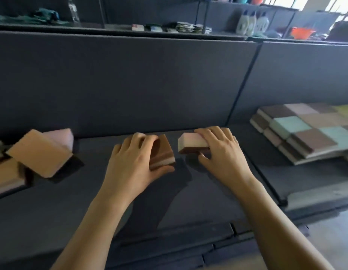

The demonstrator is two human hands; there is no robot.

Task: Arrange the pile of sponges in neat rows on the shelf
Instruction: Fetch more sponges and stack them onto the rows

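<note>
A dark grey, matte, felt-like shelf runs the width of the view, backed by an upright panel of the same dull grey material. At its middle the left hand grips a rectangular foam sponge with a brown scouring top over pink and white layers, fingers curled over its far edge and thumb pressed along the near edge; the block sits tilted on the shelf. Just beside it, not touching, the right hand pinches a rectangular sponge with a pale pink top, a white side and a brown underside, fingers clamped on top and thumb beneath, so the block is lifted just off the surface. At the far left a loose pile of blocky sponges leans at odd angles, a peach one propped against a pink one. To the right, past a thin dark seam in the shelf, flat square-cornered sponges in brown, pink, mint and yellow lie in tidy overlapping rows. Bare shelf stretches between the pile and the hands and along the front edge ahead of the rows.
</note>
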